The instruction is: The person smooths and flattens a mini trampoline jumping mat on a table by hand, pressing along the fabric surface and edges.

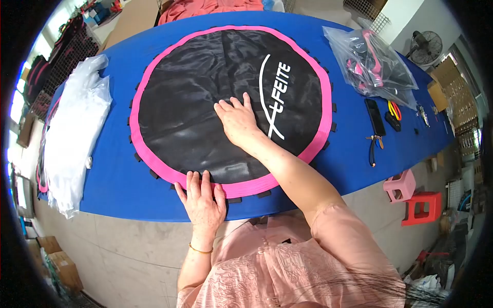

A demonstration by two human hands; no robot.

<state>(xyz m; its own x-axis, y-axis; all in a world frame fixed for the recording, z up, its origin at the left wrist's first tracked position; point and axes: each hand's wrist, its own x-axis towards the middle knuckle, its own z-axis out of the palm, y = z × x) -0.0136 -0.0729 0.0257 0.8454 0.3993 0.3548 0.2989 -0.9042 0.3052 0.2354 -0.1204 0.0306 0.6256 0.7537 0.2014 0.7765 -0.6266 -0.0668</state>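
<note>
A round black trampoline mat (185, 102) with a pink border and black tabs around its edge lies spread on a blue-covered table (133, 205). White lettering and a curved line run across its right half. My right hand (238, 122) rests flat near the middle of the mat, fingers spread, left of the lettering. At the near edge, my left hand (202, 203) lies with its fingers stretched over the pink border. Neither hand grips anything. Slight wrinkles show in the black fabric.
White plastic bags (77, 133) lie along the table's left side. At the right are a clear bag of pink and black parts (372, 64), a black phone-like object (375, 117) and pliers (374, 149). Pink (399, 186) and red (422, 208) stools stand on the floor.
</note>
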